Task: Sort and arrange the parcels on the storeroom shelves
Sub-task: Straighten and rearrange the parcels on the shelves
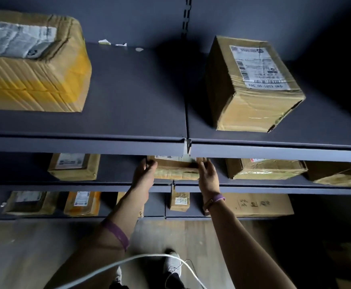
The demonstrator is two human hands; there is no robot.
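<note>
A flat cardboard parcel [175, 168] with a white label lies on the middle shelf [116, 187], partly hidden under the upper shelf's front edge. My left hand [144, 171] grips its left end, fingers curled round the corner. Against its right end lies my right hand [208, 174], fingers reaching along the side. Both arms stretch up from below.
The upper shelf [133, 126] carries a large taped box [30, 65] at left and a labelled box [251, 84] at right. More parcels [74, 166] [264, 168] flank my hands. The lower shelf holds several parcels [81, 203]. A white cable [128, 261] crosses the floor.
</note>
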